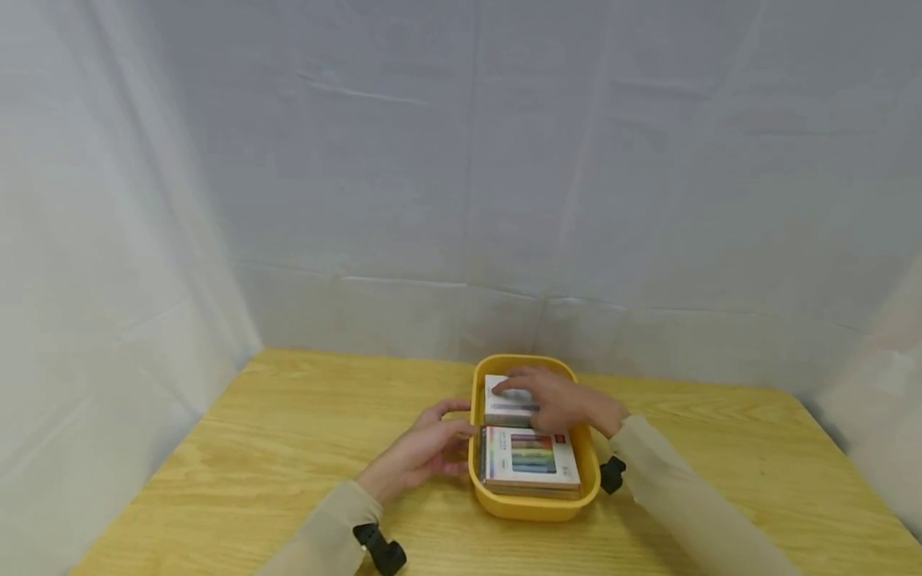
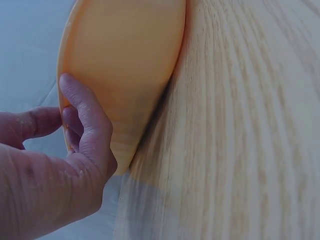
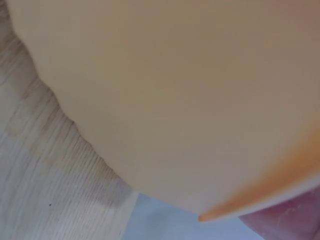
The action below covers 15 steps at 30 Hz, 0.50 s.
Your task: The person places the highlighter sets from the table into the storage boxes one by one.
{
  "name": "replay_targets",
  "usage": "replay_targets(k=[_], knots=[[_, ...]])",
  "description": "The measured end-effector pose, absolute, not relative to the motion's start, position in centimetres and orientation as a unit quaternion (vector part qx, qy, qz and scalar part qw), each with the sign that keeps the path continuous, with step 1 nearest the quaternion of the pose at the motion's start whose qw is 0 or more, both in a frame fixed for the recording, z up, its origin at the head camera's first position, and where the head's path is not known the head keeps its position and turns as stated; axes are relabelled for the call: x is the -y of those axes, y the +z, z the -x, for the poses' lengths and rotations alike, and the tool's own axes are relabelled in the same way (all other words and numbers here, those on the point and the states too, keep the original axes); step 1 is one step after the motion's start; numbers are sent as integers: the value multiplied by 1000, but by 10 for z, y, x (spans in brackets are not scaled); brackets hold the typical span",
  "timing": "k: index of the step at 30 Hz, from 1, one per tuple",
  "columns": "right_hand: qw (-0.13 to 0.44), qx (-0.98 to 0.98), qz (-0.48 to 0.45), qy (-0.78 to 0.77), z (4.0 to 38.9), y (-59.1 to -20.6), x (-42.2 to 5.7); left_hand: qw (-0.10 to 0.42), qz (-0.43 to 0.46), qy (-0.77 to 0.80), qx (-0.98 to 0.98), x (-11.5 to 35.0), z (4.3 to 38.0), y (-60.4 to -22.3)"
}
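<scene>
A yellow plastic storage bin [image 1: 533, 509] stands on the wooden table. My left hand [image 1: 429, 445] is at its left side; in the left wrist view, thumb and fingers pinch the bin's rim [image 2: 61, 60], with fingers bent against the outer wall. Over the far half of the bin, my right hand [image 1: 555, 398] lies across a white box [image 1: 495, 410], fingers spread on its top and partly covering it. In the near half lies a flat white box with rainbow-coloured sticks pictured on it [image 1: 531, 458], on top of other flat packs. The right wrist view mostly shows the bin's outer wall [image 3: 150, 100].
The wood-grain table [image 1: 302, 448] extends to both sides of the bin. Pale sheeting [image 1: 461, 200] hangs behind the table's back edge and along both sides. Black wrist straps [image 1: 380, 549] sit on both sleeves, the right one close beside the bin.
</scene>
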State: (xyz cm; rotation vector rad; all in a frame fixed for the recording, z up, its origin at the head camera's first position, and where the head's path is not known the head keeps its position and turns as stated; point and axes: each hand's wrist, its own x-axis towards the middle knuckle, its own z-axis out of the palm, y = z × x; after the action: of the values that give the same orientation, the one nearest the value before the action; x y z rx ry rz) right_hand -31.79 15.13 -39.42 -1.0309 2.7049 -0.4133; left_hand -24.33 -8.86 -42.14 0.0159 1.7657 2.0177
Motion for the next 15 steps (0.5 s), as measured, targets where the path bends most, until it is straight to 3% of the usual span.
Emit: replay_targets(k=[6,11,15], knots=[[109,-918,344,-165,316,-393,-156,227,-4,731,-643,88,242,-420],[71,-916,341,-196,303,-390,-168,226,-14,710,-666,89,237,-420],[34,-915,339,-215,287,-390,-182,193,-17,668,-718,94,231,-421]])
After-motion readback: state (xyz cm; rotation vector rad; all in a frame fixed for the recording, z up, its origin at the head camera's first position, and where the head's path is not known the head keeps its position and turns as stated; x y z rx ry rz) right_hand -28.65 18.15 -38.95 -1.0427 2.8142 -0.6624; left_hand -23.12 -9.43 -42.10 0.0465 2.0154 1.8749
